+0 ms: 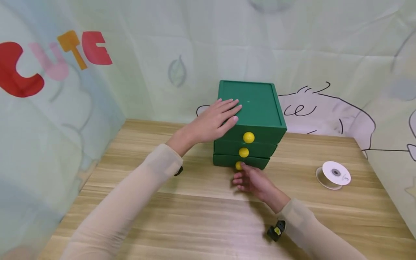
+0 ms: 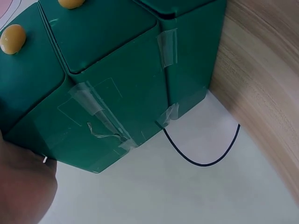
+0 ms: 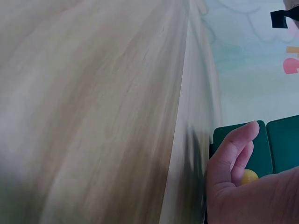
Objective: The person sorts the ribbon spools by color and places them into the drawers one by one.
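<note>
A green three-drawer box (image 1: pixel 256 103) with round yellow knobs stands at the back of the table in the head view. My left hand (image 1: pixel 212 121) rests flat across the left part of its top, fingers straight. At the lowest drawer, my right hand (image 1: pixel 256 182) holds the yellow knob (image 1: pixel 238 165) between thumb and bent fingers, partly hiding it. The right wrist view shows that knob (image 3: pixel 249 176) beside the curled fingers (image 3: pixel 233 147). In the left wrist view, clear tape (image 2: pixel 100 112) is stuck on the box's side. All three drawers look pushed in.
A white ribbon spool (image 1: pixel 336 173) lies on the wooden table (image 1: pixel 195 216) to the right of the box. Printed cloth (image 1: pixel 146 65) hangs behind the table and along its sides, close to the back of the box.
</note>
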`<control>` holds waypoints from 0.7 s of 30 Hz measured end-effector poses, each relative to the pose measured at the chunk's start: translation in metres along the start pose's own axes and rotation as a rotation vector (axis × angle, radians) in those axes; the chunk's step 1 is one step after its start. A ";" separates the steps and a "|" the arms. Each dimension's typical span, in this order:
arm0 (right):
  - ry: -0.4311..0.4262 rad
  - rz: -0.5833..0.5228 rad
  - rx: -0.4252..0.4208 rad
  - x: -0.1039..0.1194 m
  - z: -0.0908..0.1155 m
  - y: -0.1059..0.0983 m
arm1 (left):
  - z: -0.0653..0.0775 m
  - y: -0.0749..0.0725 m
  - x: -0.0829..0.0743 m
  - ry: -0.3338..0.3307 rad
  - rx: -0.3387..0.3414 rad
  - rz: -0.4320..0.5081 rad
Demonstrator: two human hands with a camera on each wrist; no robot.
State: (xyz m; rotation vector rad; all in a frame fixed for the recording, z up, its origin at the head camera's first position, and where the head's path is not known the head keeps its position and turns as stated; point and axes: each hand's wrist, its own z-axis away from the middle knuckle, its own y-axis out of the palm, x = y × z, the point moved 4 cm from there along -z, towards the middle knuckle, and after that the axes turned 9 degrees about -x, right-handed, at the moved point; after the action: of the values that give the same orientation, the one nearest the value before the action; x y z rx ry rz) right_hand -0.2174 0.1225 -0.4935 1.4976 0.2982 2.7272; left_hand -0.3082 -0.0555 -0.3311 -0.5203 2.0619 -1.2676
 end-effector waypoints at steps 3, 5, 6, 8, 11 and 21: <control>0.001 0.031 0.005 -0.002 0.004 -0.002 | -0.001 0.000 -0.001 0.001 -0.006 0.005; 0.004 0.048 0.006 -0.004 0.007 -0.003 | -0.001 0.001 -0.001 0.002 -0.013 0.008; 0.006 0.054 0.006 -0.005 0.008 -0.004 | -0.001 0.001 -0.002 0.004 -0.017 0.009; 0.009 0.063 0.015 -0.007 0.011 -0.005 | -0.001 0.001 -0.001 0.004 -0.017 0.012; 0.020 0.076 0.024 -0.011 0.017 -0.006 | 0.001 0.002 -0.001 0.004 -0.011 0.019; 0.027 0.100 0.054 -0.017 0.026 -0.009 | 0.002 0.002 -0.001 0.007 -0.026 0.036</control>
State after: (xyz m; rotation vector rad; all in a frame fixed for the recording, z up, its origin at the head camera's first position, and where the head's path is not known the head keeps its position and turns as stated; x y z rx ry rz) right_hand -0.1870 0.1333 -0.4954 1.5297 0.3083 2.8413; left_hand -0.3062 -0.0554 -0.3328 -0.4884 2.0875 -1.2244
